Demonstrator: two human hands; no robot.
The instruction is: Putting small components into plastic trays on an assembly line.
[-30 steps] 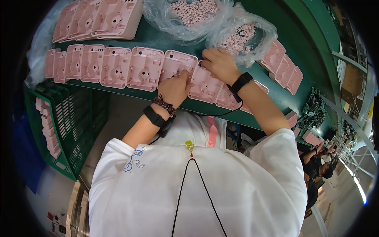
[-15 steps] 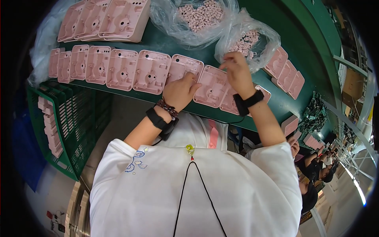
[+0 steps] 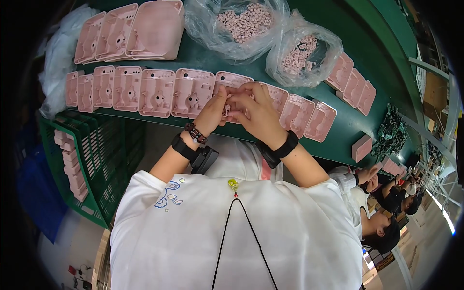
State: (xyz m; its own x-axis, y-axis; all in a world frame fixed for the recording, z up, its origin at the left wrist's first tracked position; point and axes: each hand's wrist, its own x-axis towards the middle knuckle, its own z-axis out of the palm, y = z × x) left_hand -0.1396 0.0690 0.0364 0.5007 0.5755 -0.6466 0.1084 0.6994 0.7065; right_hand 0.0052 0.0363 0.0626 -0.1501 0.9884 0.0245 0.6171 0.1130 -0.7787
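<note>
My left hand [image 3: 211,113] and my right hand [image 3: 261,116] meet above a row of pink plastic housings. Between their fingertips are small pink plastic parts [image 3: 226,110], partly covered by the fingers. Both hands are closed in a pinch around these parts. Right under them lies one open pink housing [image 3: 234,77], its lower part hidden by my hands. To its left sits another housing [image 3: 193,94] with a round hole and moulded ribs inside. The housing to the right [image 3: 296,115] is also open side up.
Two clear bags [image 3: 244,26] [image 3: 299,55] of small pink parts lie behind the row. Stacked pink housings [image 3: 154,29] stand at the back left, more [image 3: 355,86] at the right. A green crate [image 3: 104,169] is at the left; dark parts [image 3: 390,130] are piled far right, near other people.
My right hand has come from near the right bag to meet my left hand, which has risen off the housing. The top back-left housing now shows a smooth face instead of ribs.
</note>
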